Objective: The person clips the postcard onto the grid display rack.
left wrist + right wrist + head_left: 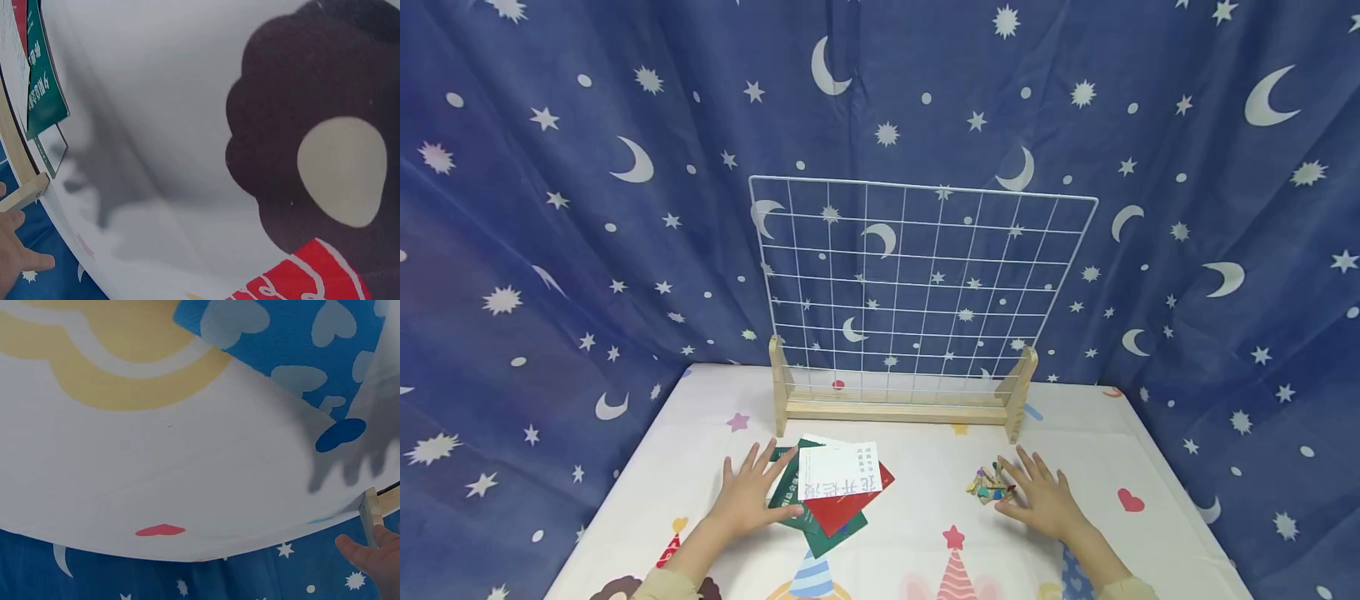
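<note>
In the head view my left hand spreads its fingers at the left side of a loose pile of cards. On top lies a white card with printed characters, over a red card and several green cards. My right hand, fingers spread too, is beside a small heap of wooden clothespins with coloured decorations. Neither hand grips anything; whether fingertips touch the cards or clothespins I cannot tell. The left wrist view shows a green card and part of the left hand.
A white wire grid panel stands upright at the back of the table in a wooden base. Behind it hangs a blue curtain with moons and stars. The patterned white tablecloth stretches between the cards and clothespins.
</note>
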The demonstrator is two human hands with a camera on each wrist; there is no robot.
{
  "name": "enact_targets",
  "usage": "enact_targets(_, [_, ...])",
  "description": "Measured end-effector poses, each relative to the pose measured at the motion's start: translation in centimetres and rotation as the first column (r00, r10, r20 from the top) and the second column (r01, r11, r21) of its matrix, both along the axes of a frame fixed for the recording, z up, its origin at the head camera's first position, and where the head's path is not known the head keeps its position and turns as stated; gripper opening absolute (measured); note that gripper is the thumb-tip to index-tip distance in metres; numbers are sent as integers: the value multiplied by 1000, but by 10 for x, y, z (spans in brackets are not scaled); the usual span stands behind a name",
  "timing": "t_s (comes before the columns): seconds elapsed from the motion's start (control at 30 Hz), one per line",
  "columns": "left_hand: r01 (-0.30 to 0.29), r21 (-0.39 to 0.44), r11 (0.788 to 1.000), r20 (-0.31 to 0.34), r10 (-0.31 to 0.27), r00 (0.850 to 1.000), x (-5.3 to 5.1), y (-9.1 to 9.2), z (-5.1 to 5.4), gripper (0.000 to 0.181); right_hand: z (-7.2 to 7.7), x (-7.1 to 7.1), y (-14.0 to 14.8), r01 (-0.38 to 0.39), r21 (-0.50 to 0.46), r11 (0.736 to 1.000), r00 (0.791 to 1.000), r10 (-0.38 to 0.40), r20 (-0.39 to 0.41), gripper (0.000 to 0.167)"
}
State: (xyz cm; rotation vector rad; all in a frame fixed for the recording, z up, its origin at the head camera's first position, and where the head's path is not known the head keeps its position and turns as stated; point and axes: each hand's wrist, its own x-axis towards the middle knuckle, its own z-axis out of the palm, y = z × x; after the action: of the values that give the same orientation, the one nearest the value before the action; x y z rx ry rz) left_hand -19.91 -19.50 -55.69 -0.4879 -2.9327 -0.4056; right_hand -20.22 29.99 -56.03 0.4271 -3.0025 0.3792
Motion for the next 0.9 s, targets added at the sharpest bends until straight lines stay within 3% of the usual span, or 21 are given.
enact_targets(0.17, [3,-12,1000,-10,-3,1000,1,-4,1,90,-1,2,-4,9,-3,1000,1000,-9,6,71])
enact_targets(0.43, [-36,12,999,5,36,999,-5,-4,8,87,1,-3,-8,4,2,1000,1000,-4,-24,71])
enact_targets(0.6, [-45,40,998,-23,46,999,-4,-4,8,81,3,-5,-11,-11,-11,1000,999,11,-52,67])
enact_targets(0.9, [-32,18,999,-74,34,997,-2,-5,8,65,2,-4,-13,-27,-13,1000,996,26,-81,60])
